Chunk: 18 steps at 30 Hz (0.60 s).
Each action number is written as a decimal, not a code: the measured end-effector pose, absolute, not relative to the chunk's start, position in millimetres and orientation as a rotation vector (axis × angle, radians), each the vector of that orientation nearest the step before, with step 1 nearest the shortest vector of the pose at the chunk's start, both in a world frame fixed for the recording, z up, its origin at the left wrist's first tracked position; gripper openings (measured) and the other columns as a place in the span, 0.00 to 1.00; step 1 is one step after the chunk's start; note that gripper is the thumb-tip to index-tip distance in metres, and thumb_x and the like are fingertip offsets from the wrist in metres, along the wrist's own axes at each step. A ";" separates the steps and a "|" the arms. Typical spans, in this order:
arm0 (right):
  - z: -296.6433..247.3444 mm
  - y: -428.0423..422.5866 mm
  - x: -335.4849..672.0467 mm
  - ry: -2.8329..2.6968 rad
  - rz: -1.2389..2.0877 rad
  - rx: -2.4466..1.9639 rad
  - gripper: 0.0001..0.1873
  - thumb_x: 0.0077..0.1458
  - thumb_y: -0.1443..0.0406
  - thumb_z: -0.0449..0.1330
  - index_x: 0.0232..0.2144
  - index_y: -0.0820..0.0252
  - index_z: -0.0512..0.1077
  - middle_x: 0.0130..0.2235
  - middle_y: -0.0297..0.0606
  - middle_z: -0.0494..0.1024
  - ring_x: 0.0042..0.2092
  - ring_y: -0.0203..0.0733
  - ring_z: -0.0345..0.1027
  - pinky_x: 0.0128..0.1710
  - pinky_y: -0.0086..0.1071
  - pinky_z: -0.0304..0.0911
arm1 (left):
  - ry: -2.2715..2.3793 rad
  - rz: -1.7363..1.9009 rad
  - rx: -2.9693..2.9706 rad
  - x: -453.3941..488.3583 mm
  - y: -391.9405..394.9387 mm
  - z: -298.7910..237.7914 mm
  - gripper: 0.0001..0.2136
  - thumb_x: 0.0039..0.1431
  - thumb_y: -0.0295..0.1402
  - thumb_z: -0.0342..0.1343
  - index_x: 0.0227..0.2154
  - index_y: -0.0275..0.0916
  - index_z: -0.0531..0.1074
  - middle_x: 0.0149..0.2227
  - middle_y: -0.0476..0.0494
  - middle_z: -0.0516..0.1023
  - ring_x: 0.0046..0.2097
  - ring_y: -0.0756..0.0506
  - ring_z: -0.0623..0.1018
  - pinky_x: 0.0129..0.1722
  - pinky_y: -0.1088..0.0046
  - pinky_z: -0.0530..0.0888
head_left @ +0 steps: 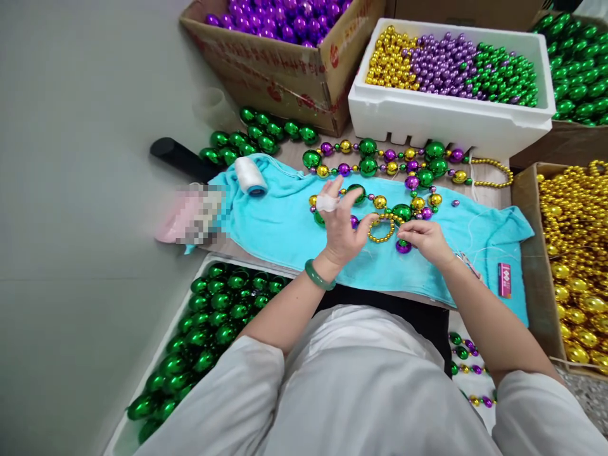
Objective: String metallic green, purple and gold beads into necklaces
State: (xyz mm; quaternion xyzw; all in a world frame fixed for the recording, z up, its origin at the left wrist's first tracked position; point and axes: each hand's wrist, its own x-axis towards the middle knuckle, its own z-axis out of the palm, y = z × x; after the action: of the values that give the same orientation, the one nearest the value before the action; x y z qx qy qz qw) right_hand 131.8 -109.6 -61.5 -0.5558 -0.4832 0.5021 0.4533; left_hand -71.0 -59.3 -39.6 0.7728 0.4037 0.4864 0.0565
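Note:
My left hand [342,227] hovers over the blue towel [280,221] with its fingers spread, white tape around one finger. Close by its thumb is a small loop of gold beads [381,239], joined to a strand of green, gold and purple beads [401,212]. My right hand [426,240] is closed in a pinch at the right side of that loop; what lies between the fingertips is too small to make out. A purple bead [403,247] sits just under those fingertips. Farther back lies another bead strand [367,166], ending in a gold loop [494,172].
A thread spool [251,176] and small pink box [504,280] lie on the towel. Behind stand a carton of purple beads [266,69] and a white foam box [427,117] of small beads. Gold beads fill a carton [539,253] at right; green beads [223,316] fill a tray front left.

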 end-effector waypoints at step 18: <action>-14.0 -135.3 143.9 -0.992 1.484 -1.330 0.11 0.39 0.61 0.70 0.23 0.63 0.76 0.21 0.32 0.70 0.18 0.26 0.51 0.16 0.25 0.44 | 0.641 0.817 1.602 -19.9 -97.4 -45.8 0.16 0.52 0.34 0.63 0.44 0.40 0.70 0.42 0.44 0.74 0.42 0.47 0.72 0.34 0.75 0.69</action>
State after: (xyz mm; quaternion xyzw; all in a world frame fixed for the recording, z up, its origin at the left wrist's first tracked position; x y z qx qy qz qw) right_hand 143.9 -135.3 -14.0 -0.5359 -0.3996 0.5979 0.4423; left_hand -19.9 -97.4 -45.8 0.6849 0.2742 0.3490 0.5779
